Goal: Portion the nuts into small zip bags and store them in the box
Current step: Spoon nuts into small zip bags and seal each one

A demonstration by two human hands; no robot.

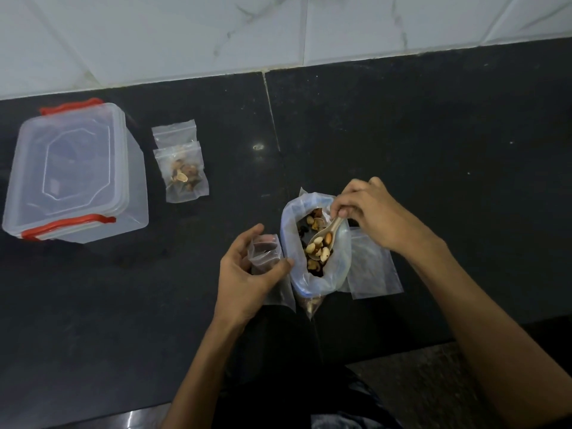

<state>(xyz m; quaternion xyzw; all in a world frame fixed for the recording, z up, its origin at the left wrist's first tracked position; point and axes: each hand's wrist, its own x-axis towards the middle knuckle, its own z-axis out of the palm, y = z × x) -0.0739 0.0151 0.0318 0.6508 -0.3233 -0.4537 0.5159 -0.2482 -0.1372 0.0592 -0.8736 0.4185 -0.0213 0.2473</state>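
Black stone counter below white marbled tiles; left hand grips a small zip bag, right hand pinches a spoon of nuts.

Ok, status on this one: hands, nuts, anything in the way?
Left hand holds small bag open. Right hand holds spoon, loaded with nuts, over big bag. Box lidded; one filled bag beside it.

small zip bag partly behind left hand, spoon handle hidden in right hand
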